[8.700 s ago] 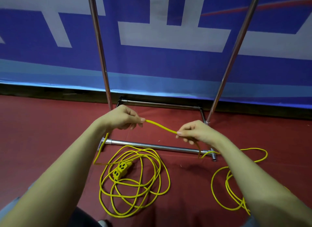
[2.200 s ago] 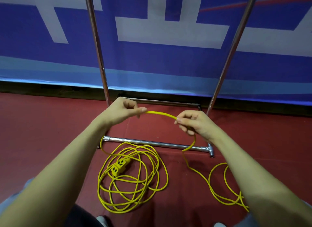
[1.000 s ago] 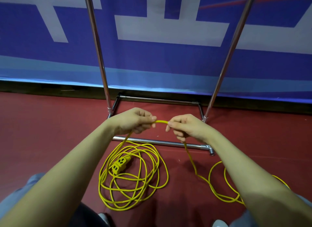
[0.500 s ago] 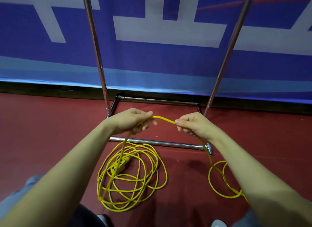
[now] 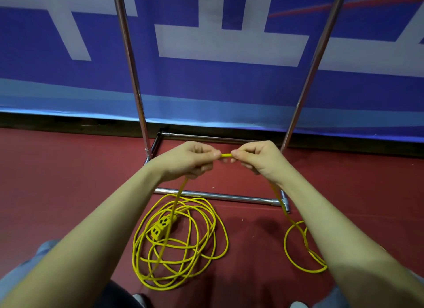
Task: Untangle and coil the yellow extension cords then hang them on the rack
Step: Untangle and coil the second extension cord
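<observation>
From the head camera I see my left hand (image 5: 192, 159) and right hand (image 5: 257, 157) pinching the thin yellow extension cord (image 5: 226, 155), a short span running left-right between them. Its slack drops to the red floor (image 5: 68, 181): a tangled pile below the left, a small loop below the right.

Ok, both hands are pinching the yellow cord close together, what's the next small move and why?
Probably slide the right hand down the cord to draw in slack, since loose loops lie on the floor beside it, while the left hand holds.
</observation>
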The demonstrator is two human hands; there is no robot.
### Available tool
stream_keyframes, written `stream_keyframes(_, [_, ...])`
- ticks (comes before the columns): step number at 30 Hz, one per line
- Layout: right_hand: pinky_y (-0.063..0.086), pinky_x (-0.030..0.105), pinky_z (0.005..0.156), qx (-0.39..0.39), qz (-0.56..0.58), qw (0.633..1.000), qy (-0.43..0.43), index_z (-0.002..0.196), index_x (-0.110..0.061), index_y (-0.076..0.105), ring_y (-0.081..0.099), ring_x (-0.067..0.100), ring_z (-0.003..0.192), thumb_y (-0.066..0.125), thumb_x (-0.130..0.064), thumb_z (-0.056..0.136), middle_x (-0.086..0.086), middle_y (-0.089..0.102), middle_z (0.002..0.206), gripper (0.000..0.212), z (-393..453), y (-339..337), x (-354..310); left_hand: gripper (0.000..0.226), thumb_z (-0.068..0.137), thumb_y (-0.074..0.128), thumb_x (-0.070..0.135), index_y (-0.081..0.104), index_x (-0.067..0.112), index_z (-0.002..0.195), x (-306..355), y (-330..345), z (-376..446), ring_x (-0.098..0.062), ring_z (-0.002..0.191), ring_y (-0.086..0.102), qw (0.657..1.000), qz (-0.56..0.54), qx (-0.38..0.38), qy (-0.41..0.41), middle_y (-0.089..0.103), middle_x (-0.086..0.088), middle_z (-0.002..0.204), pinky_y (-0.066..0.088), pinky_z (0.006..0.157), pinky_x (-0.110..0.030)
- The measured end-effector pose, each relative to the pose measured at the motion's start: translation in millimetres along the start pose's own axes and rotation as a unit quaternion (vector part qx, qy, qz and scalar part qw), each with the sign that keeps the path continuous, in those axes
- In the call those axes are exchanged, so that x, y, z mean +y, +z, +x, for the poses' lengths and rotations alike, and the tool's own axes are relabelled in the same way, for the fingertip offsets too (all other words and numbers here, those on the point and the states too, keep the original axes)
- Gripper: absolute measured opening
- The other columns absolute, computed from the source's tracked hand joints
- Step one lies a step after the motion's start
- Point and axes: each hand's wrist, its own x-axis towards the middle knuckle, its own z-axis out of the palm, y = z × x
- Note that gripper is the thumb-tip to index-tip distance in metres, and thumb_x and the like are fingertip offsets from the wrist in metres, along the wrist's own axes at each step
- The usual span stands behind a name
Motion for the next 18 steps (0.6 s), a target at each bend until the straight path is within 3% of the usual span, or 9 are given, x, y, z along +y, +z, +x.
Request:
stream_keyframes(3, [0.024,0.016,0.041,-0.044,0.011,0.999,0.016,0.080,-0.009,0.067,0.032,0.006,0.039,0.053,-0.021,0.095,-0.004,0.045,0.049,0.024,1.5,2.2,5.8,0.022,0.095,0.050,0.025,0.065,0.009,0.093,1.1,-2.1,4.6,-0.005,0.045,0.020,0.998,0.009,0.043,0.036,0.030,0.010,0.050,0.015,0.042,-0.017])
stream_keyframes(8, [0.030,0.018,0.047,-0.084,-0.056,0.990,0.098,0.078,-0.010,0.067,0.036,0.005,0.043,0.050,-0.026,0.096,-0.001,0.046,0.054,0.030,-12.3,-10.9,36.7,0.024,0.085,0.055,0.032,0.065,0.010,0.083,-4.3,-22.4,0.8,-0.004,0.042,0.017,0.993,-0.061,0.100,0.026,0.024,0.009,0.050,0.010,0.041,-0.018])
stream_keyframes(11, [0.022,0.015,0.041,-0.006,0.038,0.995,0.092,0.079,-0.008,0.066,0.028,0.004,0.042,0.050,-0.017,0.096,-0.004,0.040,0.051,0.025,-15.3,-20.7,40.3,0.022,0.096,0.048,0.017,0.063,0.007,0.082,-12.6,-29.4,0.8,-0.007,0.041,0.032,0.994,-0.067,0.086,-0.031,0.037,0.005,0.049,0.027,0.041,-0.017])
stream_keyframes(14, [0.019,0.017,0.041,0.004,0.037,0.996,0.078,0.075,-0.008,0.066,0.025,0.006,0.042,0.053,-0.019,0.095,-0.006,0.034,0.046,0.026,-13.8,-24.9,30.1,0.025,0.099,0.044,0.014,0.066,0.006,0.090,-13.4,-17.8,4.3,-0.011,0.057,0.053,0.997,-0.013,0.036,-0.065,0.062,-0.001,0.065,0.047,0.061,-0.022])
stream_keyframes(18, [0.019,0.018,0.041,-0.052,-0.009,0.997,0.062,0.071,-0.007,0.067,0.025,0.008,0.040,0.057,-0.019,0.093,-0.004,0.034,0.044,0.026,-13.1,-8.8,20.6,0.017,0.098,0.048,0.018,0.061,0.008,0.092,-7.3,11.5,14.7,-0.007,0.052,0.044,0.999,0.020,0.023,-0.022,0.054,0.001,0.066,0.038,0.054,-0.020])
